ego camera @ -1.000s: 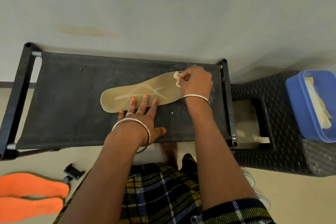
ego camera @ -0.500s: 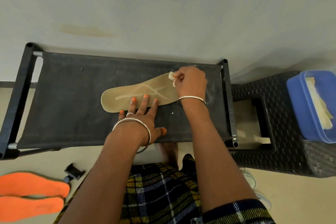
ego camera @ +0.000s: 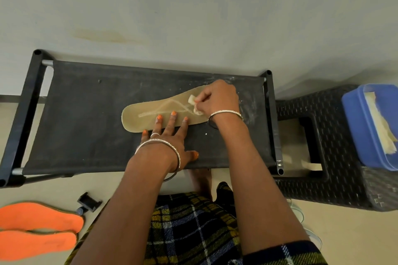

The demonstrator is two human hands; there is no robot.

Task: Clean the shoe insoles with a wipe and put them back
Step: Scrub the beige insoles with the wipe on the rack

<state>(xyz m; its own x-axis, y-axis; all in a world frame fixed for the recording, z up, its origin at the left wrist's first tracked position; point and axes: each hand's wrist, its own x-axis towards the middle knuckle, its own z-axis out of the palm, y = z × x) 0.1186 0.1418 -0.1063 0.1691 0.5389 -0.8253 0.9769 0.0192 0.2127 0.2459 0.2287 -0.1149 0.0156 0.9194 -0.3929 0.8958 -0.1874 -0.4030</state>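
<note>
We see the tan insole [ego camera: 150, 112] lying on the black fabric rack [ego camera: 86, 118], left hand [ego camera: 170, 137] spread flat on it, right hand [ego camera: 217, 98] pinching a crumpled wipe [ego camera: 193, 104] against it

Tan insole [ego camera: 148, 114] with pale crossing lines, black counter [ego camera: 86, 114], cream wipe [ego camera: 191, 99]. Orange nails on the left hand [ego camera: 170, 137], silver bangles [ego camera: 225, 112]. Two bright orange insoles [ego camera: 38, 219] on the beige floor [ego camera: 344, 239]. Blue tub [ego camera: 357, 127], black woven stool [ego camera: 336, 189], yellow-navy plaid cloth [ego camera: 193, 228].

no readable text anywhere
</note>
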